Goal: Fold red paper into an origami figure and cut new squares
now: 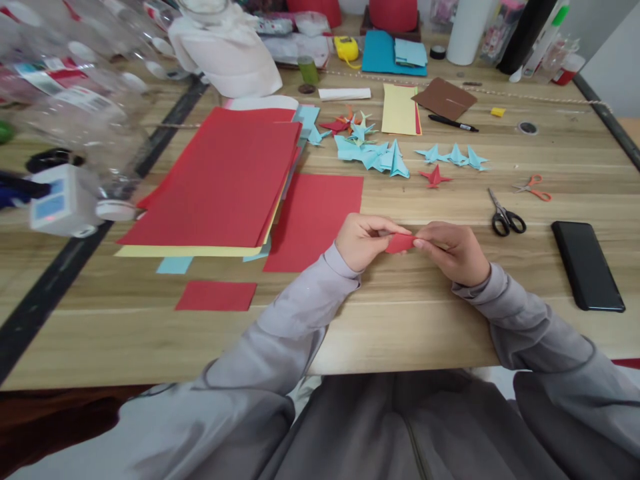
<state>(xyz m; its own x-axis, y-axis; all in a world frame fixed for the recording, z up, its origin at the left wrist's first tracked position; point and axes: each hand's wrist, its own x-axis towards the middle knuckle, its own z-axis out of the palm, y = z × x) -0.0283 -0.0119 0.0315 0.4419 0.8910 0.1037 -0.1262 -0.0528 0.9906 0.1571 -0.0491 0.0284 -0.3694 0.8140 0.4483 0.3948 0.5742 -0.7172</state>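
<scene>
One red paper piece (pixel 399 244) is pinched by left hand (pixel 361 241) and right hand (pixel 454 253), apparently mid-fold, with precise edge alignment seemingly required next.

Paper (pixel 399 244) I hold: red. My sleeves (pixel 295 317): grey. Tabletop (pixel 400 327): light brown, streaked wood grain. Phone (pixel 588 267): black. Tape measure (pixel 345 48): yellow. Large scissors (pixel 503 214): black handles; small scissors (pixel 535 188): orange handles.

No wording can be read; left of the red paper stack (pixel 215 180), labels (pixel 86 99) on clear bottles (pixel 97 140) are blurred; right of it, the black pen's (pixel 443 120) pale marking (pixel 467 127) is too small.
</scene>
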